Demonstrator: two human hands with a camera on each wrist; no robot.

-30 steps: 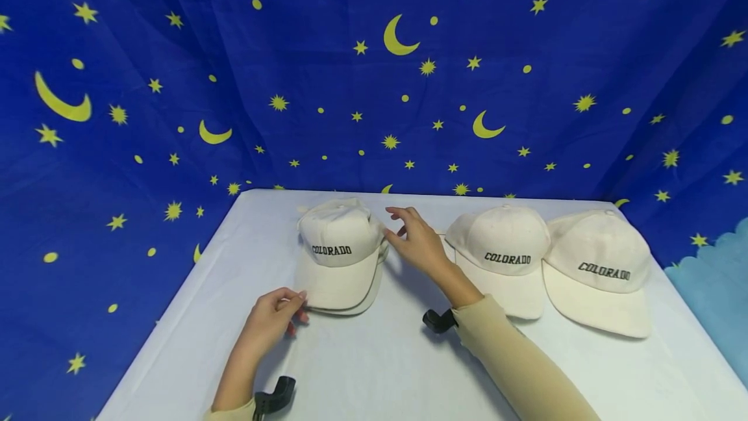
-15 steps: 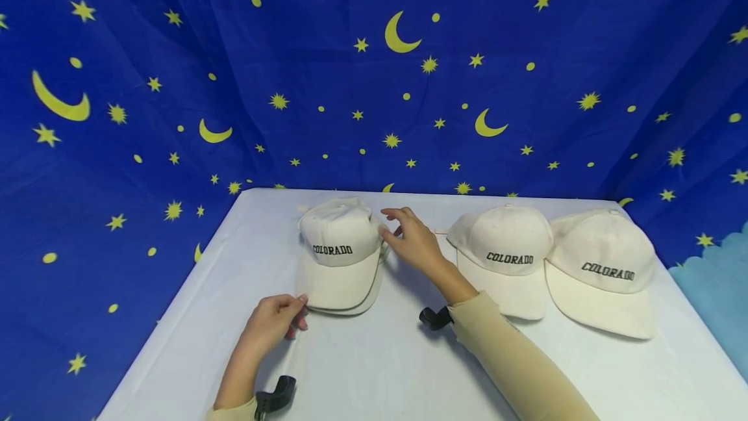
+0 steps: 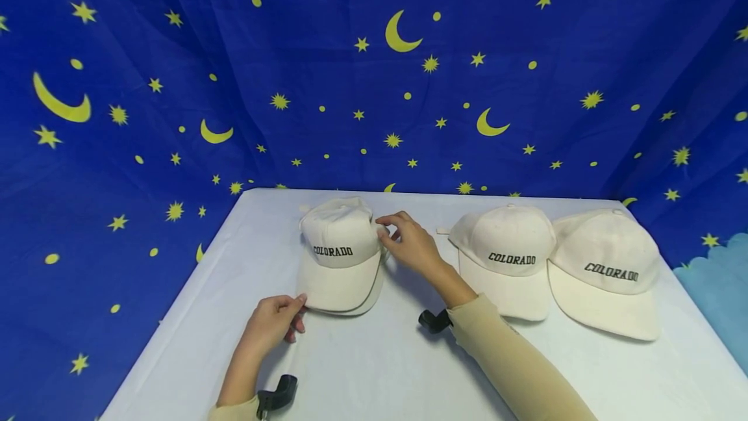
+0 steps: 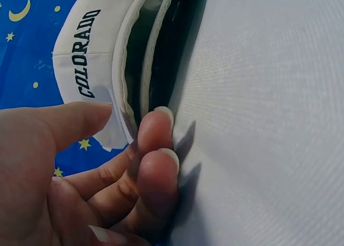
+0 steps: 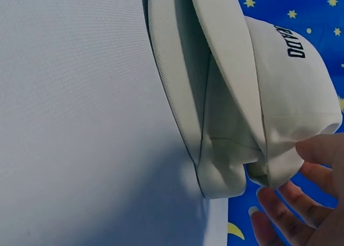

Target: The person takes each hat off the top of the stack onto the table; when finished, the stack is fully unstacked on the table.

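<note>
Two cream baseball caps lie stacked on the left part of the table, brims toward me. The upper cap (image 3: 336,281) reads COLORADO; of the lower cap (image 3: 373,297), mostly the brim edge shows at the right. My left hand (image 3: 271,323) pinches the near left corner of the upper brim, thumb on top and fingers at its edge, in the left wrist view. At the stack's right side, my right hand (image 3: 411,242) pinches the side edge of the upper cap (image 5: 290,95) between thumb and fingers. Below it, the lower cap's side (image 5: 226,181) shows, apart from those fingers.
Two more COLORADO caps sit side by side on the right, a nearer-to-middle cap (image 3: 505,245) and a far-right cap (image 3: 608,265), touching each other. A white cloth covers the table (image 3: 362,375). Behind it hangs a blue star-and-moon curtain (image 3: 327,70).
My right hand has moved slightly left, its fingers closing in on the side of the upper cap. The left hand stays at the brim corner. The caps have hardly moved.
</note>
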